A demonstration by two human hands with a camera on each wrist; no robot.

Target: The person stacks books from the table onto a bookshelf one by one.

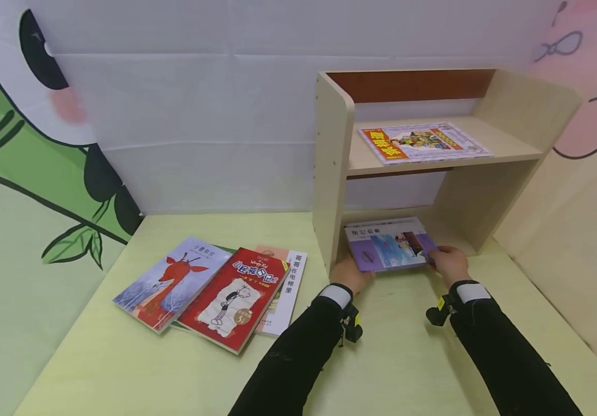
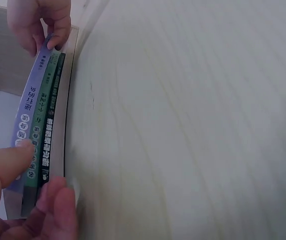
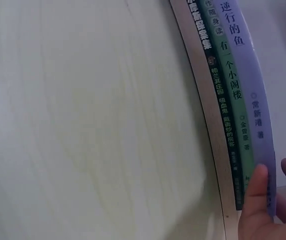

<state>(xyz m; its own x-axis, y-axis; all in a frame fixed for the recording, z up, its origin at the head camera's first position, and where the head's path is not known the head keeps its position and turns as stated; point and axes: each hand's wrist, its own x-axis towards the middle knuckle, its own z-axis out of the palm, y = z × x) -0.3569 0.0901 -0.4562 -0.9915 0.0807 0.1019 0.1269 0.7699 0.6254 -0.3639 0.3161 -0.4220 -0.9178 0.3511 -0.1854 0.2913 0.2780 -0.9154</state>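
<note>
A purple book (image 1: pixel 392 245) lies face up on the lower shelf of the small wooden bookcase, its spine toward me. Beneath it are a green book (image 2: pixel 44 107) and a black-spined book (image 3: pixel 223 107), stacked on the bottom board. My left hand (image 1: pixel 351 275) holds the left end, its thumb (image 2: pixel 8 162) across the purple and green spines and its fingers curled by the lower spines. At the right end, my right hand (image 1: pixel 450 264) pinches the purple book's corner between thumb and fingers (image 3: pixel 258 200).
The wooden bookcase (image 1: pixel 332 167) stands against the back wall, with a colourful book (image 1: pixel 425 143) on its upper shelf. To the left on the table (image 1: pixel 137 370) lie a red book (image 1: pixel 236 297), a deer-cover book (image 1: pixel 170 283) and a partly covered pink-and-white book (image 1: pixel 290 289).
</note>
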